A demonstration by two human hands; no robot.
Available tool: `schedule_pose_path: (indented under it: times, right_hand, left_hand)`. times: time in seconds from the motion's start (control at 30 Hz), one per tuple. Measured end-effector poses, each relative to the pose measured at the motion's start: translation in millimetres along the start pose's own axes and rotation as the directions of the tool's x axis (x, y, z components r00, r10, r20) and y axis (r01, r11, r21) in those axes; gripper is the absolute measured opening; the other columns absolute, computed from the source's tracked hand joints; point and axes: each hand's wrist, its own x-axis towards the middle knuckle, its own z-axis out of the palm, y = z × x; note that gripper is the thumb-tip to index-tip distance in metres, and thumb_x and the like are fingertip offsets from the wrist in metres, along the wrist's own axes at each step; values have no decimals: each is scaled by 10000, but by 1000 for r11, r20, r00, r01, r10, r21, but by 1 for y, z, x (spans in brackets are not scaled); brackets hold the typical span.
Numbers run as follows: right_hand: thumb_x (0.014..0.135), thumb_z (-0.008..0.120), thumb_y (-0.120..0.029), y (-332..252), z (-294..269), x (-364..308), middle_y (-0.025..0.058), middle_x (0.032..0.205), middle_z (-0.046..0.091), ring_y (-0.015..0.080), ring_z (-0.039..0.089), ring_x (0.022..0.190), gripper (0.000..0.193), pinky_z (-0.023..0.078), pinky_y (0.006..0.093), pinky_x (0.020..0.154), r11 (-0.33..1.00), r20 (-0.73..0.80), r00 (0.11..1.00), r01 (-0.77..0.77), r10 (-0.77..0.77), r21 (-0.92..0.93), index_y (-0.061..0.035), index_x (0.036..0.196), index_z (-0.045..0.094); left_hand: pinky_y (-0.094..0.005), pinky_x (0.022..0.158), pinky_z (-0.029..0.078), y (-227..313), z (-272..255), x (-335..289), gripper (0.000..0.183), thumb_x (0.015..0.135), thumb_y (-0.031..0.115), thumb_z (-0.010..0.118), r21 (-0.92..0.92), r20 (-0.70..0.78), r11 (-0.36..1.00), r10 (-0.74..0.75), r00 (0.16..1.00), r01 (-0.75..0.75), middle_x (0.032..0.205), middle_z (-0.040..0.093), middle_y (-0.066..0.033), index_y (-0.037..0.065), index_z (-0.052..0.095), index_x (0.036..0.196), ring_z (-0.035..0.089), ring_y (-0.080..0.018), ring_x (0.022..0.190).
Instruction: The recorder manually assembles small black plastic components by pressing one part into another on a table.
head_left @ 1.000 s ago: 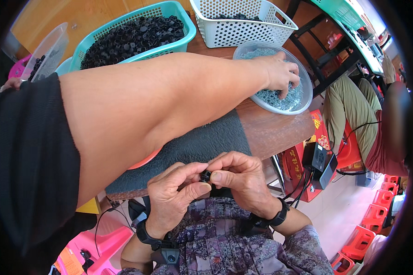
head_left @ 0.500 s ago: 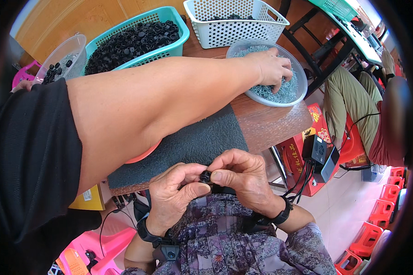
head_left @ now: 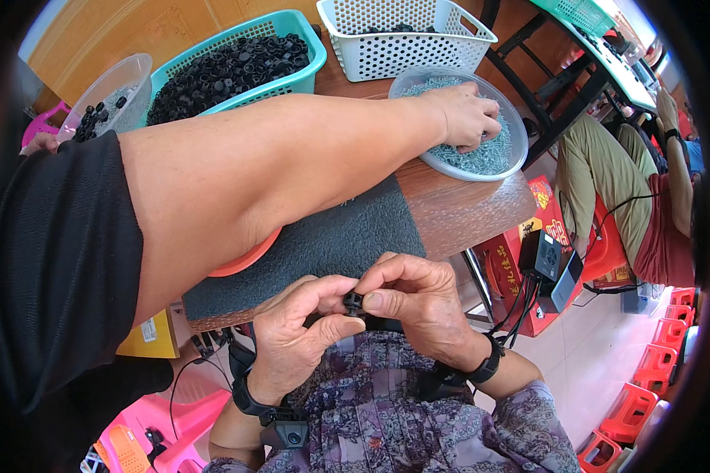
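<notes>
Close to my body, just past the table's near edge, a small round black plastic part is pinched between both my hands. My left hand grips it between thumb and forefinger from the left. From the right, the thumb and fingertips of my right hand press on it. Whether a screw sits in it I cannot make out. Another person's arm crosses over the table, and that person's hand reaches into a clear round tub of silvery screws.
A teal basket heaped with black parts, a white basket and a clear bucket stand along the back. A dark mat covers the near table. An orange-red rim shows beneath the arm. Wired black boxes stand right.
The other person's fingers have curled closer together in the screws, and their arm has shifted slightly. My hands keep nearly the same place on the black part.
</notes>
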Motion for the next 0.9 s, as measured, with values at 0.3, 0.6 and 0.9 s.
schedule_pose_path:
  times: [0.3, 0.6, 0.9]
  right_hand:
    - [775, 660, 50, 2, 1, 4, 23, 828, 610, 75, 566, 738, 100, 474, 195, 640, 999, 34, 999, 26, -26, 21, -1, 861, 671]
    - [772, 668, 35, 6, 0, 3, 25, 803, 591, 78, 556, 716, 102, 470, 200, 626, 987, 2, 995, 99, -99, -126, -4, 865, 677]
    - [765, 660, 59, 5, 1, 1, 28, 808, 566, 86, 562, 710, 109, 476, 200, 616, 969, -1, 983, 178, -181, -172, 2, 857, 678]
  left_hand:
    - [-202, 551, 398, -2, -3, 2, 369, 631, 67, 798, 75, 13, 996, 45, 999, -46, 707, 552, -20, -22, 657, 961, 502, -81, 631]
    - [-228, 604, 472, -4, -2, 2, 335, 688, 134, 776, 121, 34, 992, 40, 999, -44, 740, 589, -40, 15, 630, 965, 577, -109, 661]
    - [-214, 595, 466, -15, -1, 2, 308, 711, 119, 765, -69, 59, 996, -48, 997, 52, 751, 603, -27, 11, 624, 963, 573, -85, 664]
